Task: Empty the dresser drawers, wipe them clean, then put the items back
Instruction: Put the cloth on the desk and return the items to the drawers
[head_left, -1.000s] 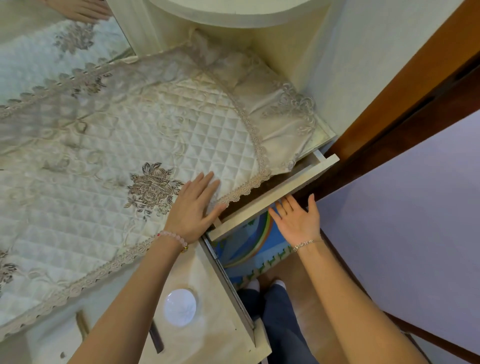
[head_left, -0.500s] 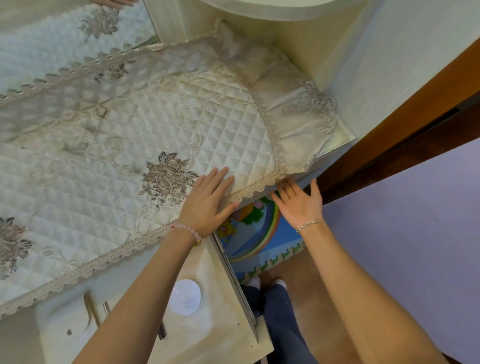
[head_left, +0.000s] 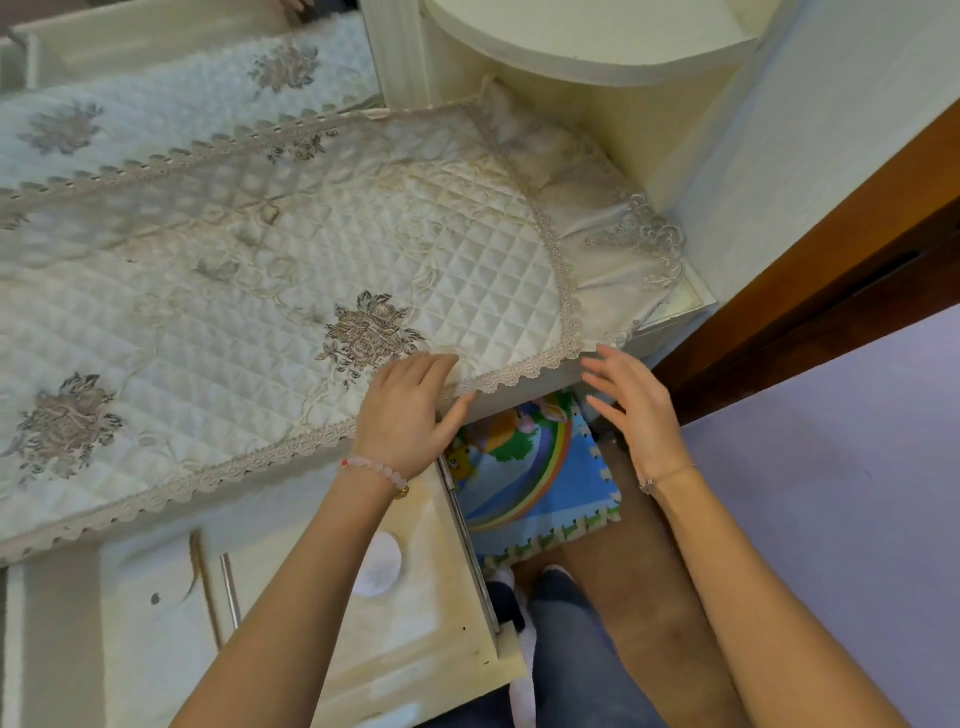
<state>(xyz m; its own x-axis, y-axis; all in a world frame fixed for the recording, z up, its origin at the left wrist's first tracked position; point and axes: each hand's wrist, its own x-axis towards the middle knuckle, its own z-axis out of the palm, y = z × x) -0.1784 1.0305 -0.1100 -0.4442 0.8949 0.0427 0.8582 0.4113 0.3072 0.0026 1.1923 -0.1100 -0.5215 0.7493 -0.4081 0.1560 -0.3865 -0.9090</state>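
A cream dresser carries a quilted lace-edged cover (head_left: 291, 270) with brown embroidered roses. My left hand (head_left: 410, 410) lies flat on the cover's front edge, thumb under the lace trim. My right hand (head_left: 631, 400) hovers with its fingers apart just in front of the small right-hand drawer front (head_left: 524, 387), which sits pushed in under the lace. Below, a wide drawer (head_left: 415, 613) stands pulled out; in it lie a white round disc (head_left: 379, 566), a thin metal rod (head_left: 228, 587) and a brownish strip (head_left: 196, 566).
A colourful foam play mat (head_left: 524, 467) lies on the wooden floor beneath the dresser's right end. My legs and white socks (head_left: 524, 644) stand beside the open drawer. A brown wooden bed frame (head_left: 810, 249) and a lilac sheet (head_left: 841, 493) are close on the right. A rounded shelf (head_left: 587, 47) overhangs the back.
The small right drawer, which stuck out a second ago, has slid shut under the lace edge. My right hand has come off its front. The view has shifted left and down.
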